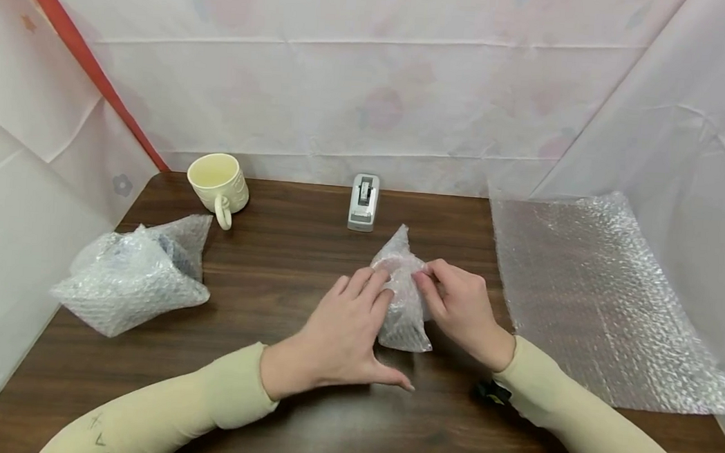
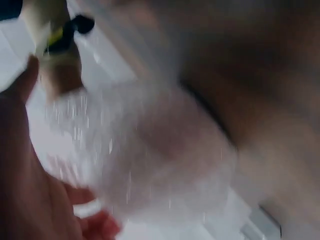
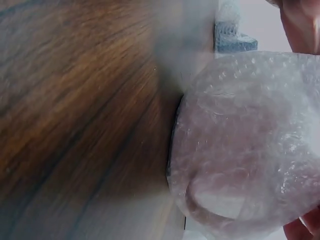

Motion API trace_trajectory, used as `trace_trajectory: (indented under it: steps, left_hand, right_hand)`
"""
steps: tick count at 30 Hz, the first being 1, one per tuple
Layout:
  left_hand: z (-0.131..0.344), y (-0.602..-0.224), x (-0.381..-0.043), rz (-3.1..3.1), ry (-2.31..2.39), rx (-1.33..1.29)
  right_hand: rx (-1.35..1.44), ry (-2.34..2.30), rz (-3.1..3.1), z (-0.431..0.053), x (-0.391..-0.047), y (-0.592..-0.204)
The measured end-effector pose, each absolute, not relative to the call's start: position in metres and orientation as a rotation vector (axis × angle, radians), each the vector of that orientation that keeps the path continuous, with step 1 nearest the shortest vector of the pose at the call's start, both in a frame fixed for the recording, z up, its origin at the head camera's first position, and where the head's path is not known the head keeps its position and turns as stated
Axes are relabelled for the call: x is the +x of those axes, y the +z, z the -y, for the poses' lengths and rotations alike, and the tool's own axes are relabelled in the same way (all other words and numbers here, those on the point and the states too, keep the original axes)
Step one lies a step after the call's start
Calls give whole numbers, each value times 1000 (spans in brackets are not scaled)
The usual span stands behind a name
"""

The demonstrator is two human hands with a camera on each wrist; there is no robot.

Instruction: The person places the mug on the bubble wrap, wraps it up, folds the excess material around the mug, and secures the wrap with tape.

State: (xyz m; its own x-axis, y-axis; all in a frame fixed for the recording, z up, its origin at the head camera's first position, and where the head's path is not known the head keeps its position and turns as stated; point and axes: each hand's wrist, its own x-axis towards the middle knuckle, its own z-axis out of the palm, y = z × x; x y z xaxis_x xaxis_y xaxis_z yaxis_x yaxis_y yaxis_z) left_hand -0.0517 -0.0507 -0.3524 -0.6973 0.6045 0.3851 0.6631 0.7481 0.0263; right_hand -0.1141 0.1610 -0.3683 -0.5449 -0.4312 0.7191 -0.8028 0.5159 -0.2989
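Note:
A pinkish cup with a curved handle, wrapped in bubble wrap (image 1: 402, 319), stands on the table in front of me; the right wrist view shows its pink side through the wrapped cup (image 3: 225, 135). My left hand (image 1: 340, 332) rests its fingers on the left side and top of the bundle, with the thumb spread away toward me. On the other side, my right hand (image 1: 460, 309) pinches the wrap's edge near the top between thumb and forefinger. The left wrist view is blurred, with the bundle (image 2: 155, 155) beside the left fingers.
A grey tape dispenser (image 1: 363, 202) stands behind the bundle. At the back left is a pale yellow mug (image 1: 218, 183), with another bubble-wrapped bundle (image 1: 135, 275) nearer me. A flat bubble wrap sheet (image 1: 588, 303) covers the table's right side. Curtains hang along the back and sides.

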Motion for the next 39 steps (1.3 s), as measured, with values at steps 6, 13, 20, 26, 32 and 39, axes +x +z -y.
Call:
trace_trajectory:
  steps: [6, 13, 20, 26, 32, 39]
  left_hand:
    - [40, -354, -50, 2555, -158, -900]
    - [51, -346, -51, 2441, -337, -959]
    - [50, -347, -43, 2410, -408, -909]
    - [56, -346, -49, 2403, -498, -920]
    - [64, -346, -57, 2386, -667, -881]
    - [69, -341, -61, 2413, -704, -937]
  right_hand:
    - [962, 887, 2192, -160, -114, -368]
    - [950, 977, 2228, -161, -114, -364]
    - [910, 937, 2265, -159, -113, -362]
    - [934, 1029, 2252, -163, -116, -365]
    - [906, 1303, 2299, -167, -120, -366]
    - [818, 1434, 2402, -164, -124, -363]
